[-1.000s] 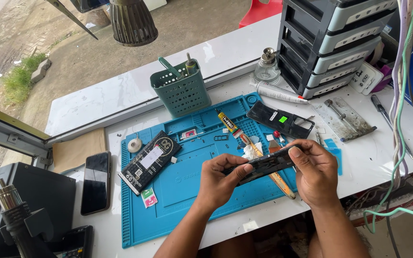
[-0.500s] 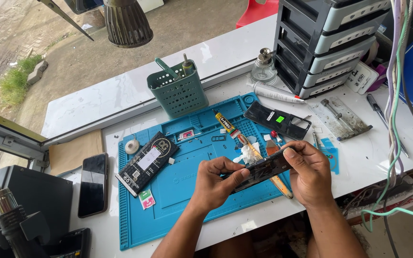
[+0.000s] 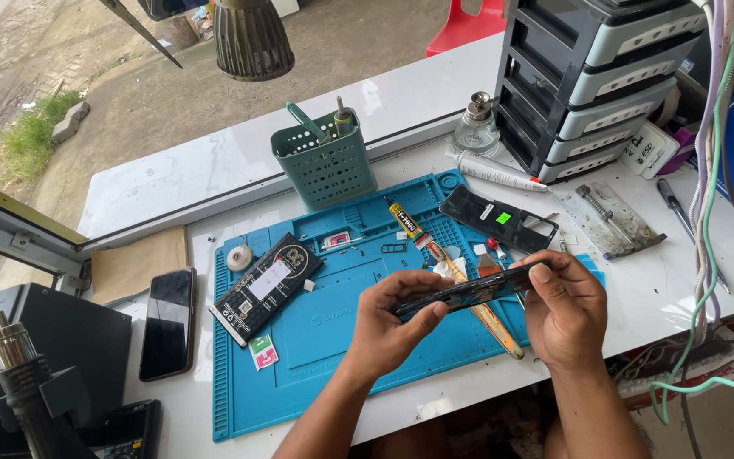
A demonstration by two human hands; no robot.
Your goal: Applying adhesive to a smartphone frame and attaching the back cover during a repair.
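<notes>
- The phone frame (image 3: 469,293) is a slim, dark, oblong piece, seen nearly edge-on, so its faces are hard to make out.
- It lies roughly level, tilted a little: the end toward 3 o'clock sits higher than the end toward 9 o'clock.
- It is held in the air above the blue work mat (image 3: 333,340), off the desk, just over the mat's 3 o'clock half.
- The left hand (image 3: 392,327) pinches its 9 o'clock end, thumb on the near edge and fingers curled behind.
- The right hand (image 3: 567,310) grips its 3 o'clock end, thumb pressing on the top edge.
</notes>
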